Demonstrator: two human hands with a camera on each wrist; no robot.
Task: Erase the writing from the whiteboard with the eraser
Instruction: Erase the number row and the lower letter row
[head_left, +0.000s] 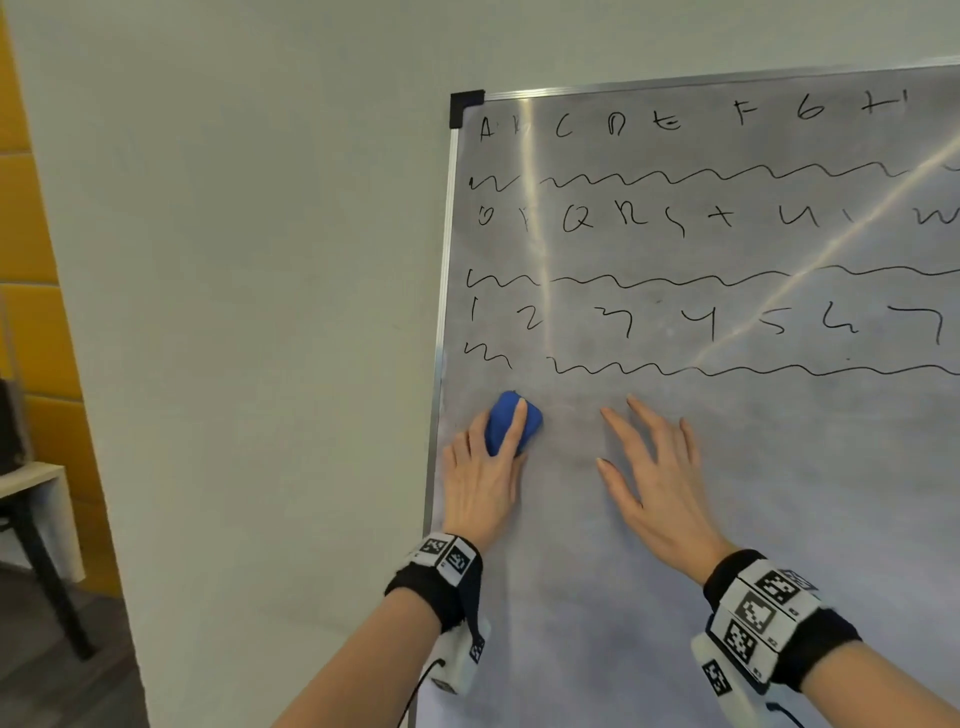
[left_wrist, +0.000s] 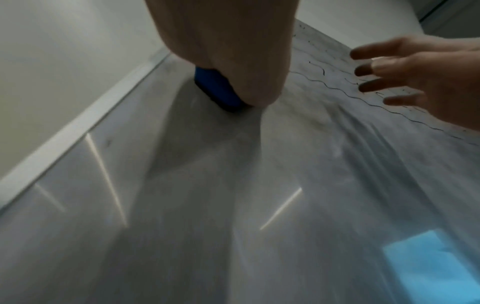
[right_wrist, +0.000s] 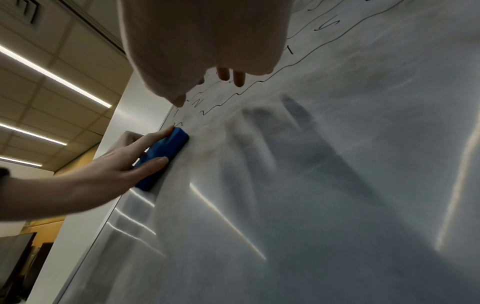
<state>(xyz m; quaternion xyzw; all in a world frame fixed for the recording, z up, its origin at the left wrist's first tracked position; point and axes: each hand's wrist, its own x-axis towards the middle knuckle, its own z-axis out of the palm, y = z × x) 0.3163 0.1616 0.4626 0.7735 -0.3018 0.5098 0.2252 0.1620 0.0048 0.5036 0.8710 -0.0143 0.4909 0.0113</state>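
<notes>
One whiteboard (head_left: 727, 493), one eraser (head_left: 511, 423), two hands, four wavy lines and three character rows, all right of centre.

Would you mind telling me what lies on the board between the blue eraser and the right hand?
Only bare, smudged whiteboard lies between the eraser and the right hand; the head view shows it.

The whiteboard (head_left: 727, 493) has a glossy, smooth face that throws back streaks of light, with grey smeared haze over its lower part. Its frame (head_left: 441, 312) at the left edge looks like brushed metal, with a black plastic corner cap (head_left: 464, 106). The eraser (head_left: 506, 423) is matt blue, plastic-looking. The wall (head_left: 234, 312) on the left is matt.
</notes>
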